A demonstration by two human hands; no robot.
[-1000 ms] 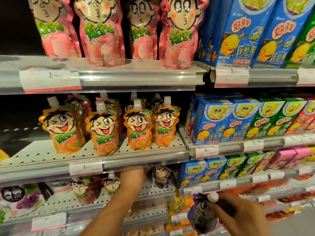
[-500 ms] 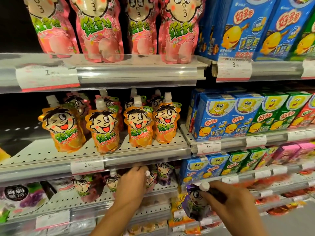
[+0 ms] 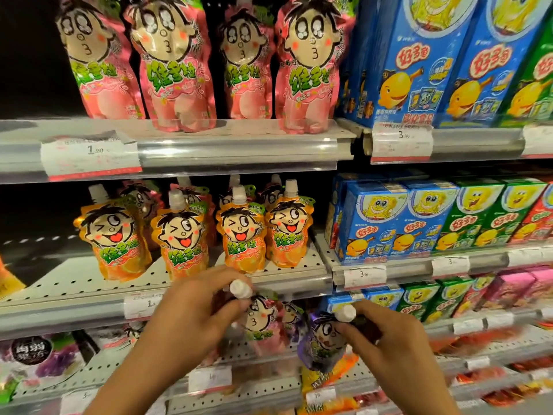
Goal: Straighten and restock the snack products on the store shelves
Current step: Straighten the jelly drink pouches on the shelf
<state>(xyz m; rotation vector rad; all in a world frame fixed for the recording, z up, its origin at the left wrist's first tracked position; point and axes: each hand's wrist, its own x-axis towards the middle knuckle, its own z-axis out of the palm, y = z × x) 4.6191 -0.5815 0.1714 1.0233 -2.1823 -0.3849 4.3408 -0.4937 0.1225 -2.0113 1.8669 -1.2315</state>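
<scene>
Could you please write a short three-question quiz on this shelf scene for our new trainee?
1. True or false: the left hand holds the pink spouted jelly pouch by its white cap.
2. Which colour is the spouted pouch that the right hand grips? A) orange B) purple C) green
3. Fill in: the front row of orange winking-face pouches on the middle shelf counts ___ pouches.

Key: 1 true; 2 B; 3 four.
</scene>
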